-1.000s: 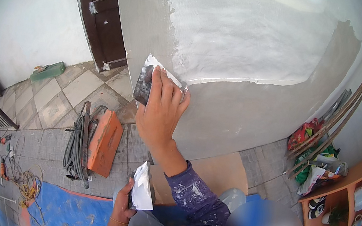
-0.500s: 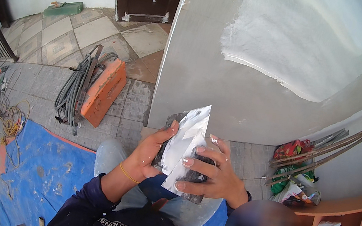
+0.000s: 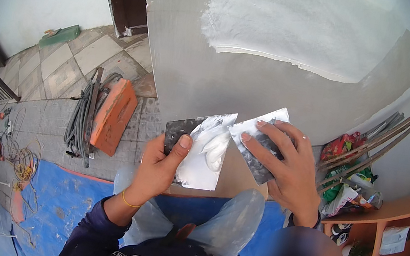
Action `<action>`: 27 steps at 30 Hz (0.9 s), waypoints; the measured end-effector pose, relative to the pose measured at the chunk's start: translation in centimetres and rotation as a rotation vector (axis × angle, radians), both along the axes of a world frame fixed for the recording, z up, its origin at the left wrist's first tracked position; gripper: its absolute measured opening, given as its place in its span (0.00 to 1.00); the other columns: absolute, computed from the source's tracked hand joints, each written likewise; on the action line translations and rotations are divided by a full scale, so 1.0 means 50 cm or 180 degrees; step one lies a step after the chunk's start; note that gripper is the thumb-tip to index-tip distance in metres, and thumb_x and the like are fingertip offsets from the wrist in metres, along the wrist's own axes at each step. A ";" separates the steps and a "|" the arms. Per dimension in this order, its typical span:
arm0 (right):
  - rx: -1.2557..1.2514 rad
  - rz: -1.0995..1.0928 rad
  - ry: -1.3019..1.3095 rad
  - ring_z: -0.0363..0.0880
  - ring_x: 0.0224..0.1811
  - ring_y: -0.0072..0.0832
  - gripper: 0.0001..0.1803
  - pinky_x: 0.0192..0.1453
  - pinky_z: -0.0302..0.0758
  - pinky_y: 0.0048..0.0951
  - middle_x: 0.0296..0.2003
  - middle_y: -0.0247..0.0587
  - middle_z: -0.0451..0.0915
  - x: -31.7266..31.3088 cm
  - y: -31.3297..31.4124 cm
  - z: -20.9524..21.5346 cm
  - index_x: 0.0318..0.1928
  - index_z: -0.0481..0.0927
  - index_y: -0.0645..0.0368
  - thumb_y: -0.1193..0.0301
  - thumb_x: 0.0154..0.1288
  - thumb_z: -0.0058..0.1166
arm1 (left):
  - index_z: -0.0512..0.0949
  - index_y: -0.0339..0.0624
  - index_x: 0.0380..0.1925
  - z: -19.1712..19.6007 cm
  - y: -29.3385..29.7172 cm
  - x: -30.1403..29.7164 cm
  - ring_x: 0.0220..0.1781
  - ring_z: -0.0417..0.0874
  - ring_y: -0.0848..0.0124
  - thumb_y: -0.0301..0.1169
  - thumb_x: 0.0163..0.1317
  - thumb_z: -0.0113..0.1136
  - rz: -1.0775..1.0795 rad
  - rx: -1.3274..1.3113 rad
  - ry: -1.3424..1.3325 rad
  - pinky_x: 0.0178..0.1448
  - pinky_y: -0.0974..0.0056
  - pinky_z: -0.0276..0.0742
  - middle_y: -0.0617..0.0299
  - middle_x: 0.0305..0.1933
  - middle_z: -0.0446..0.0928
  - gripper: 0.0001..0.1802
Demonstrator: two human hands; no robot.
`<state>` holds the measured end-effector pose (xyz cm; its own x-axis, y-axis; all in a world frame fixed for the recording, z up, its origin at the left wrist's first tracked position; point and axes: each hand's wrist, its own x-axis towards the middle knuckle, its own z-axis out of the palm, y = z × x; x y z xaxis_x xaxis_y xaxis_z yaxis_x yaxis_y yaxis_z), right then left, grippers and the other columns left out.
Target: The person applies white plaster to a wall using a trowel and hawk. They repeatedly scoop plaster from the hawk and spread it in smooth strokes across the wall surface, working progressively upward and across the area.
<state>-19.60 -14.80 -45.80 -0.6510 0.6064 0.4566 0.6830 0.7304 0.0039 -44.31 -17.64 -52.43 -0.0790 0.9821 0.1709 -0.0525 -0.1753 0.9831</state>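
Observation:
My left hand (image 3: 151,170) is closed around the dark grip of a flat putty scraper (image 3: 206,150), thumb on top. Thick white putty lies heaped on its metal blade. Just to the right, my right hand (image 3: 292,172) grips a second putty scraper (image 3: 257,156), its fingers spread across the dark back. White putty smears that blade too, and its left corner is close to the first scraper's edge; I cannot tell if they touch. Ahead stands a grey wall (image 3: 178,58) with a broad patch of wet white putty (image 3: 297,29) on its upper part.
A blue tarp (image 3: 56,206) covers the floor at lower left. Beyond it lie an orange block-shaped object (image 3: 115,115), a coiled grey hose (image 3: 78,123) and tangled cords (image 3: 25,163). At right, long poles (image 3: 400,128) lean above bags (image 3: 351,193), beside an orange-brown shelf (image 3: 372,248).
The two scrapers, overlapped half a second ago, have come apart. My right hand has moved right and up with its scraper, and the whole view has shifted.

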 end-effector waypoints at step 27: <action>-0.0563 -0.1647 0.5110 0.77 0.46 0.25 0.19 0.46 0.79 0.31 0.47 0.37 0.79 0.478 0.436 -0.162 0.59 0.73 0.61 0.66 0.72 0.46 | 0.71 0.36 0.51 -0.198 -0.074 -0.024 0.43 0.79 0.72 0.46 0.71 0.55 0.1443 -0.1046 -0.0855 0.46 0.65 0.79 0.60 0.45 0.77 0.23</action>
<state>4.30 7.02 -53.92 0.6347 0.7038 0.3193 0.0668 0.3617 -0.9299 -45.52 -21.34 -62.32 -0.4990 0.8386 -0.2184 -0.2967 0.0714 0.9523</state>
